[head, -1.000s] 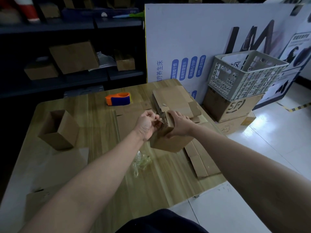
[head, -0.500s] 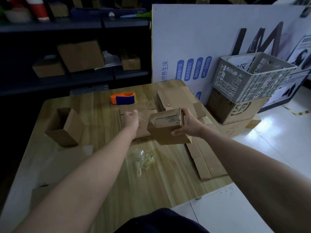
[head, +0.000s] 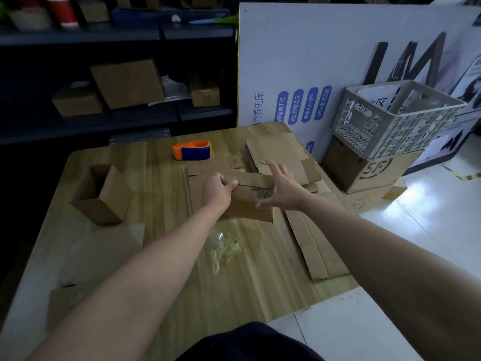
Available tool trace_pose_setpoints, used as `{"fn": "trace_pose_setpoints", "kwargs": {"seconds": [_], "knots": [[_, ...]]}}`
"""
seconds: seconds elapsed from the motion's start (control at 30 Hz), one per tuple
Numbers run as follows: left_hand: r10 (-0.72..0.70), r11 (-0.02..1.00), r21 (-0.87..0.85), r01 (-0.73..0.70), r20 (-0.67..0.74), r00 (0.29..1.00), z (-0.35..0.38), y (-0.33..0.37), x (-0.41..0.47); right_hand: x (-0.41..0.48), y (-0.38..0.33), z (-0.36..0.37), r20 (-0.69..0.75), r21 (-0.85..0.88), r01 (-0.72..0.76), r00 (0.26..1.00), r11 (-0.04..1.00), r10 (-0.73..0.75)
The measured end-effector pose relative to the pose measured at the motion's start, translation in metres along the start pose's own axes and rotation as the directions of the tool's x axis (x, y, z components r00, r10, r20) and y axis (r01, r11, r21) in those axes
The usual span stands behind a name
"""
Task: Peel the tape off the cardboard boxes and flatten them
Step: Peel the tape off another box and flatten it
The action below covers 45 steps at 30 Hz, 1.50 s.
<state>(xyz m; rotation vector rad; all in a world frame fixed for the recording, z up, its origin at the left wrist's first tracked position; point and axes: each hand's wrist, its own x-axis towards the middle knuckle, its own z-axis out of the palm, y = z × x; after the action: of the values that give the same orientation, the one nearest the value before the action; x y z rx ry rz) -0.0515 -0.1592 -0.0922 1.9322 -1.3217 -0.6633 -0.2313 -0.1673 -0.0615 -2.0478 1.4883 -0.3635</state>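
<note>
At the left of the table (head: 260, 277) an open box (head: 100, 195) stood upright, not yet flattened. Nearer the middle, the left hand (head: 217, 190) had its fingers curled round the left end of the small cardboard box (head: 250, 201), which sat on the wood just beyond a wad of peeled tape (head: 225, 247). The right hand (head: 282, 187) was open, fingers spread and straight, laid against the box's right side with the thumb at its lower edge. How hard it pressed could not be told. The box looked light and thin-walled, stiff across its panels but likely to give along its creases. It was best held by an edge or flap and pushed at opposite corners. Flattened cardboard (head: 309, 243) lay to the right.
</note>
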Motion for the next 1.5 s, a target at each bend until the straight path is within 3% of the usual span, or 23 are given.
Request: {"fn": "trace_pose_setpoints", "kwargs": {"seconds": [0.1,0.23,0.33,0.4,0.47,0.7,0.8,0.87,0.97,1.1,1.17,1.5], "knots": [[0.06,0.997,0.041,-0.06,-0.01,0.998,0.006,0.007,-0.003,0.008,-0.014,0.004,0.104,-0.386,0.065,0.994,0.92,-0.027],[0.13,0.991,-0.037,-0.13,0.012,0.991,0.003,0.014,-0.006,0.015,-0.016,0.013,0.036,-0.59,-0.031,0.997,0.807,0.065],[-0.023,0.956,-0.29,0.04,0.062,0.998,-0.002,0.01,-0.002,0.017,-0.006,0.012,0.025,-0.554,-0.01,0.999,0.833,0.029],[-0.199,0.848,-0.474,0.235,0.126,0.972,-0.001,0.006,0.001,0.017,-0.001,0.011,0.031,-0.515,0.003,0.999,0.857,0.015],[-0.325,0.731,-0.589,0.343,0.142,0.935,0.0,0.0,0.005,0.017,0.005,0.008,0.028,-0.481,-0.007,0.999,0.877,0.023],[-0.47,0.543,-0.688,0.48,0.225,0.854,-0.003,-0.027,0.016,0.013,0.02,0.003,0.049,-0.426,-0.039,0.997,0.904,0.066],[-0.586,0.445,-0.766,0.465,0.145,0.798,-0.012,-0.036,0.018,0.011,0.026,-0.001,0.011,-0.371,-0.122,0.991,0.921,0.135],[-0.618,0.518,-0.748,0.415,0.009,0.786,-0.018,-0.05,0.019,0.008,0.037,-0.009,-0.035,-0.375,-0.193,0.98,0.907,0.195],[-0.49,0.735,-0.596,0.325,-0.135,0.861,-0.016,-0.062,0.008,0.007,0.042,-0.014,-0.077,-0.369,-0.227,0.974,0.901,0.214],[-0.211,0.943,-0.268,0.199,-0.014,0.977,0.004,-0.075,-0.012,0.011,0.033,-0.009,-0.069,-0.351,-0.177,0.984,0.919,0.163],[-0.129,0.976,-0.164,0.14,0.072,0.989,0.018,-0.085,-0.021,0.012,0.031,-0.006,-0.064,-0.35,-0.152,0.988,0.924,0.138],[-0.106,0.969,0.249,0.009,0.38,0.919,0.058,-0.127,-0.053,0.016,0.023,0.001,-0.005,-0.363,-0.043,0.999,0.931,0.044]]}}
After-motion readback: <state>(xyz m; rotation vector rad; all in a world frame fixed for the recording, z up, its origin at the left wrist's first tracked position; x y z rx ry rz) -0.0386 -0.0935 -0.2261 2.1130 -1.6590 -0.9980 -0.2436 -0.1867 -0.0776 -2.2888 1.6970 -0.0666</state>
